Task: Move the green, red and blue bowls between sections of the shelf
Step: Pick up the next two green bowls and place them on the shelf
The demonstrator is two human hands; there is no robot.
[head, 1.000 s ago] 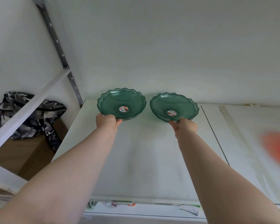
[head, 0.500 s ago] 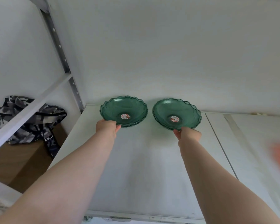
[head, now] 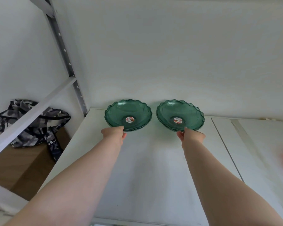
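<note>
Two translucent green plastic bowls with scalloped rims sit side by side on the white shelf board [head: 145, 168], both close to the white back wall [head: 170, 54]. The left green bowl [head: 128, 114] lies nearest the perforated grey metal upright [head: 67, 62]; the right green bowl [head: 180, 115] is just beside it, apart — each has a red-and-white sticker at its centre. The left hand [head: 113, 133] is clamped on the near rim of the left green bowl, the right hand [head: 192, 136] on the near rim of the right green bowl. A camouflage-patterned fabric bag [head: 31, 123] rests beyond the upright.
</note>
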